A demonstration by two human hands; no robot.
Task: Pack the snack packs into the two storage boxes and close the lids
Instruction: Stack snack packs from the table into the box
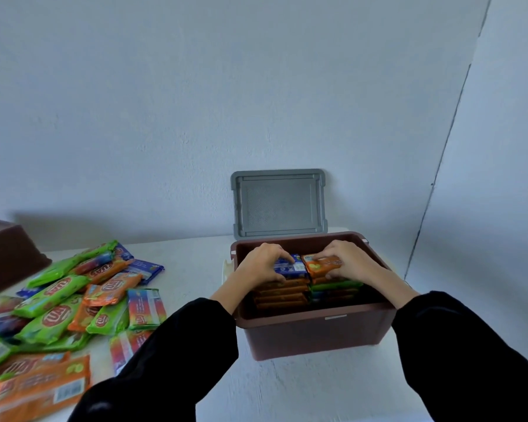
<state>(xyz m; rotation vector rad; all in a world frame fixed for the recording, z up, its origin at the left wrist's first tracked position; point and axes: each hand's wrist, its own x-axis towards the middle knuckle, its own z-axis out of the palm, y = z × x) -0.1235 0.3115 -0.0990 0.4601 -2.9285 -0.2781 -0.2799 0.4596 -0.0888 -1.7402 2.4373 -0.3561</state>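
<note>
In the brown box (317,333), left hand (264,263) grips blue pack (291,267), right hand (352,261) orange pack (322,265).

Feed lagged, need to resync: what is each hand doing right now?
Left hand: grips the blue snack pack inside the brown storage box.
Right hand: grips the orange snack pack in the same box.

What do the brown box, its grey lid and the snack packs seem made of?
Brown box: probably moulded plastic, matte, smooth walls and rolled rim. Grey lid: plastic too, with moulded ribs and textured panel. Snack packs: apparently thin printed film, glossy, wrinkling.
</note>
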